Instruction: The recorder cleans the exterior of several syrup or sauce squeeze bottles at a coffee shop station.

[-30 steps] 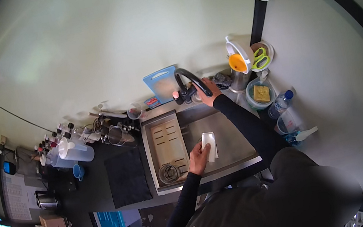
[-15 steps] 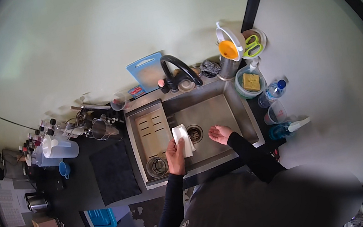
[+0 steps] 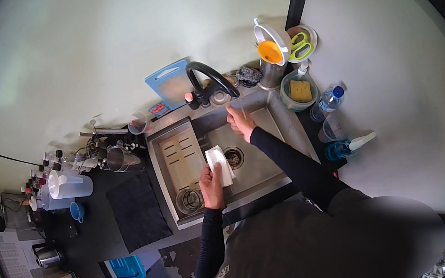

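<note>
My left hand [image 3: 211,185] grips a folded white paper or cloth [image 3: 218,162] over the sink [image 3: 294,132], beside the drain [image 3: 234,158]. A glass [image 3: 189,201] stands at the lower left of the sink, near that hand, by a slotted cream tray [image 3: 176,145]. My right hand [image 3: 240,121] is just below the spout of the black curved tap [image 3: 209,73], with loosely bent fingers and nothing held.
Right of the sink are a tub with a sponge [image 3: 300,91], a bottle [image 3: 326,104] and a spray bottle [image 3: 338,149]. Behind are a blue board [image 3: 168,83] and green scissors [image 3: 300,46]. Left are a dark mat [image 3: 137,213], pitcher [image 3: 70,185] and several bottles.
My right hand came down from the tap into the sink, then rose to beneath the spout. My left hand keeps the white paper. The view has shifted.
</note>
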### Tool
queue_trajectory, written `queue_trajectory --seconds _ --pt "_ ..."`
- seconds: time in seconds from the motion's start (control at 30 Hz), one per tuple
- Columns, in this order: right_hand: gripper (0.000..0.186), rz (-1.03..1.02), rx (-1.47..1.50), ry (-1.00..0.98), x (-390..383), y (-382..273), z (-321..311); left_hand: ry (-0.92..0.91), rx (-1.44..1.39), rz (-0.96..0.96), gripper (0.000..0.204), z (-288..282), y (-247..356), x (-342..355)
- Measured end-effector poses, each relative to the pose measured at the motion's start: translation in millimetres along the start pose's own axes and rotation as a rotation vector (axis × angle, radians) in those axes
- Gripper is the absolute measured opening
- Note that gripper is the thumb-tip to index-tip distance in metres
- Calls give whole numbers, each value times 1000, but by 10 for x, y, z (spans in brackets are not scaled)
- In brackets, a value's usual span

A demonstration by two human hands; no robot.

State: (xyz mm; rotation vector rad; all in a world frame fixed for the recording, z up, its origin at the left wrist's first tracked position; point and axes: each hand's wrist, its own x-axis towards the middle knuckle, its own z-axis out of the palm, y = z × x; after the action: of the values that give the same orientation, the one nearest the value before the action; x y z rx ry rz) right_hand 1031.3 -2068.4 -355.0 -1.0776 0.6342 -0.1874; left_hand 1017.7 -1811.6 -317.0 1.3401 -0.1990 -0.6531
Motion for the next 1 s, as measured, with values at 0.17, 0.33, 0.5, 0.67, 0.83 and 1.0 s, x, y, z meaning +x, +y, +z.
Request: queue_trajectory --seconds 0.17,0.33,0.5,0.67,0.83,1.0 --pt "70 -217 -836 157 -114 344 -38 29 41 -35 33 -34 -24 -34" --pt "58 -395 -892 40 -203 220 -478 -3 42 -49 37 -1 -94 -74" --pt "71 -157 -1140 129 -497 293 -810 -52 157 -28 39 59 -199 -16" --pt "68 366 272 -150 -1366 677 -486 -142 465 20 49 420 -443 41" --pt "41 -136 443 -22 -1541 538 -478 -300 361 271 62 828 -655 206" --pt "36 -93 27 235 -1436 192 -1093 -311 -177 -206 50 1165 -535 926"
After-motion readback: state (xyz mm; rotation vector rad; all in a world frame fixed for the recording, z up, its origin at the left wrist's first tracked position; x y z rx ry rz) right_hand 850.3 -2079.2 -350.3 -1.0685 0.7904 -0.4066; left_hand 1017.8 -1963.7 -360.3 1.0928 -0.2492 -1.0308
